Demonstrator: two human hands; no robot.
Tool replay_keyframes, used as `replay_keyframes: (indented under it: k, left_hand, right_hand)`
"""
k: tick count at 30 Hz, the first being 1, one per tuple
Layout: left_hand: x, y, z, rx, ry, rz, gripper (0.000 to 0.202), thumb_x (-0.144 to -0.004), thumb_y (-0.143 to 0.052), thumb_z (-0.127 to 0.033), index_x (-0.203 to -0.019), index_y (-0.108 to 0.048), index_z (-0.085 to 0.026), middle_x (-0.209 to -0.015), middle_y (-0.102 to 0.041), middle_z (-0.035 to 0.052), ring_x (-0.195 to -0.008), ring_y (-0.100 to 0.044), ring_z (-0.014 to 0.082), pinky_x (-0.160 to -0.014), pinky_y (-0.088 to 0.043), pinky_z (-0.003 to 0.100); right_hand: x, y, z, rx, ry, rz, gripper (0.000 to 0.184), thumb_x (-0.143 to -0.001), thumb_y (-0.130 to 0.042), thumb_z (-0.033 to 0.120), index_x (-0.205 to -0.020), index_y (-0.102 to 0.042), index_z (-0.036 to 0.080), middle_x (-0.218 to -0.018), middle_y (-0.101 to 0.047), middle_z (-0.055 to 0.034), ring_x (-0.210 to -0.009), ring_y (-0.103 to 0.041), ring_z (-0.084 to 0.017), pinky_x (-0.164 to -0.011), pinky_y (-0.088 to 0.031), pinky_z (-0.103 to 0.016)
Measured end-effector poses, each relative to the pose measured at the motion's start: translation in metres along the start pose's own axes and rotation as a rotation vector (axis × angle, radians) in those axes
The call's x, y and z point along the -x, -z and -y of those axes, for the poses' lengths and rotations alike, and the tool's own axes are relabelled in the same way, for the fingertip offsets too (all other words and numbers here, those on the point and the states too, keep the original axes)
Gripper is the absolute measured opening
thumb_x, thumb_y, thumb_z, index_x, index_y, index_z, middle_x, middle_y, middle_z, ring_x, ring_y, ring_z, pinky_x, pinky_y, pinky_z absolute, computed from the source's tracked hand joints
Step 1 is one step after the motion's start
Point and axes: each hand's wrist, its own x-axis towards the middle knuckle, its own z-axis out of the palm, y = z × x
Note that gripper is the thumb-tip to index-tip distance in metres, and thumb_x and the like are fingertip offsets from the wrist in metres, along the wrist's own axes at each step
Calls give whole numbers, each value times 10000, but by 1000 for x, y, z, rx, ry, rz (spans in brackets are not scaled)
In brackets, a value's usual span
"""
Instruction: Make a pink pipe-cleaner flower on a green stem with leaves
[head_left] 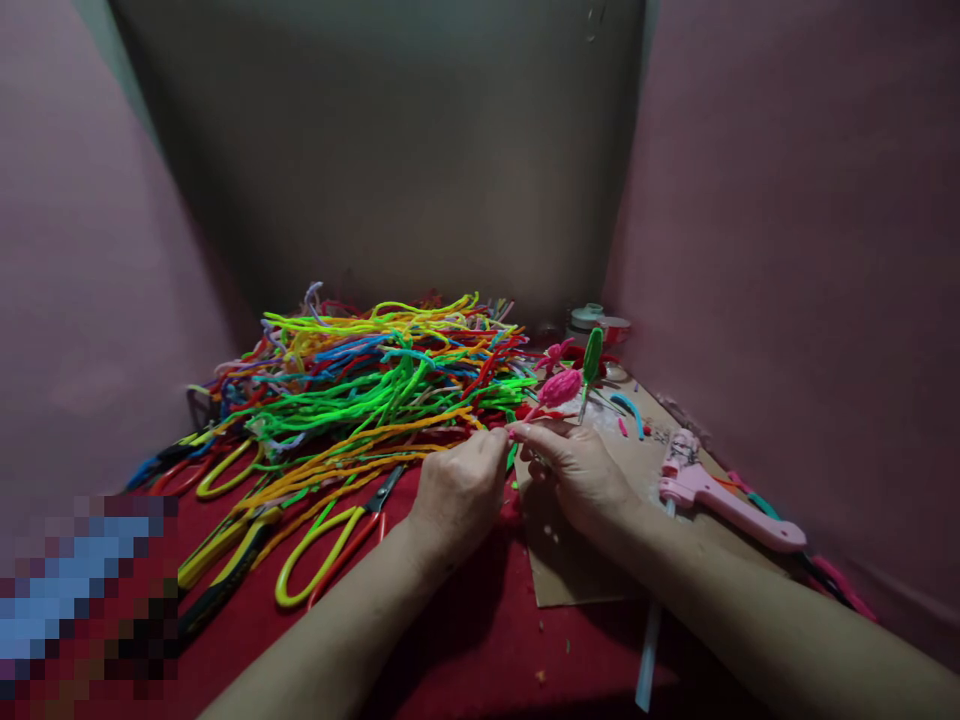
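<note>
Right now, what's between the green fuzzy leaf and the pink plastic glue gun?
In the head view, a curved blue fuzzy strip and small dark bits lie between them on brown cardboard.

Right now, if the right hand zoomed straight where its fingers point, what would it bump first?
Probably the left hand, close in front of the right hand, by the pink pipe-cleaner stem. Past it, the orange pipe cleaners seem next, but depth is hard to tell.

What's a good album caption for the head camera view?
Left hand and right hand meet at a pink-budded stem, beside a heap of colourful strands.
</note>
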Motion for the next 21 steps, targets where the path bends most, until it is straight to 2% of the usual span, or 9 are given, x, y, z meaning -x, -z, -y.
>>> replay_keyframes:
  k: [4, 6, 9, 12, 15, 17, 19, 21]
  left_hand:
    - [1, -1, -2, -53, 49, 96, 184, -872, -387, -151, -899, -569, -147, -727, -619, 55, -632, -597, 175, -484, -357, 250]
    - [1, -1, -2, 24, 85, 118, 192, -860, -395, -137, -936, -572, -141, -764, -627, 68, -660, -594, 171, -503, -365, 244]
    - [-2, 2, -2, 362, 172, 74, 176, -850, -404, -140, -868, -579, -151, -712, -605, 35, -622, -550, 128, -552, -383, 226]
    - [-8, 12, -1, 793, 391, 69, 214, -851, -440, -235, -681, -546, -159, -550, -476, -27, -493, -432, 80, -490, -348, 198]
    - [-13, 23, -2, 1297, 630, 194, 215, -828, -494, -324, -710, -547, -153, -485, -351, -72, -379, -274, 39, -370, -235, 168]
    - [-14, 28, -3, 1573, 733, 278, 191, -818, -520, -342, -778, -550, -157, -469, -314, -92, -349, -184, 22, -334, -171, 147]
    - [-13, 29, -2, 1756, 777, 342, 168, -816, -535, -331, -792, -541, -165, -465, -313, -99, -341, -146, 13, -317, -151, 130]
    - [-12, 27, 1, 1876, 776, 407, 152, -820, -537, -302, -765, -541, -160, -468, -315, -97, -334, -136, 9, -300, -161, 122]
  right_hand:
    - [1, -1, 1, 40, -47, -51, 201, -634, -707, 277, -584, -552, 160, -523, -489, 52, -442, -341, -66, -431, -219, -236]
    - [0, 0, 0, 65, -59, -44, 242, -641, -703, 311, -547, -543, 156, -493, -469, 55, -423, -323, -61, -422, -207, -237]
    - [0, 1, 0, 102, -46, 24, 242, -678, -681, 356, -586, -609, 145, -510, -492, 43, -439, -347, -64, -438, -239, -236]
    - [0, 3, 3, 85, 3, 139, 183, -691, -688, 330, -721, -693, 149, -642, -585, 6, -542, -427, -82, -504, -300, -232]
    - [-1, 5, 6, 43, -13, 220, 154, -709, -678, 301, -783, -710, 170, -730, -623, -16, -606, -464, -102, -536, -325, -234]
    - [-4, 6, 6, -8, -22, 261, 111, -709, -675, 280, -735, -701, 176, -706, -617, -11, -602, -469, -107, -539, -335, -240]
    - [-6, 7, 5, -61, -21, 302, 78, -702, -679, 255, -686, -690, 180, -649, -595, 3, -575, -459, -102, -533, -335, -241]
    - [-7, 7, 4, -101, -15, 329, 53, -703, -679, 234, -717, -701, 188, -613, -584, 15, -546, -445, -93, -520, -324, -237]
